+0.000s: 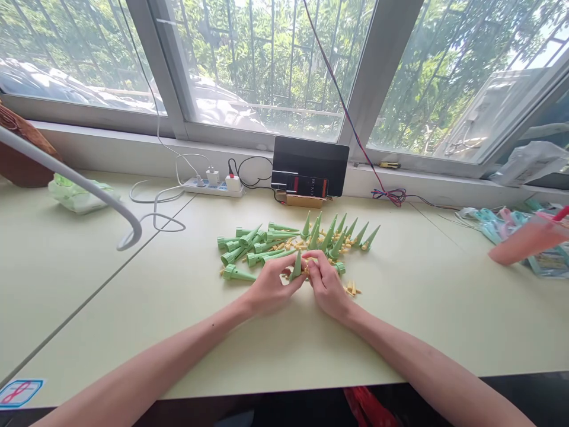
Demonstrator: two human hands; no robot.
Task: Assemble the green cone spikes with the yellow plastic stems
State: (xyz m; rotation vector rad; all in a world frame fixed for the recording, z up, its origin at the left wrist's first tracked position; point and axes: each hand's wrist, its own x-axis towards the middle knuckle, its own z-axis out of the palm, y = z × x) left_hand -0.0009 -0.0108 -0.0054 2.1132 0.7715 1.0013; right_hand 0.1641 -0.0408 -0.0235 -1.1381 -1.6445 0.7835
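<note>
My left hand (269, 286) pinches a green cone-shaped spike (296, 267), tip pointing up. My right hand (326, 283) meets it from the right, fingers closed on a small yellow piece (306, 270) at the cone's base. Both hands rest on the pale green table (178, 332). Just behind them lies a heap of green cones (253, 244) on their sides, and a row of cones standing upright (335, 232). Small yellow pieces (352, 289) are scattered among them.
A dark tablet with a phone on a stand (310, 173) leans against the window sill. A power strip (213, 187) with white cables sits to its left. A white curved tube (89, 184) crosses the left side. Another person's arm (524, 243) and packets lie far right.
</note>
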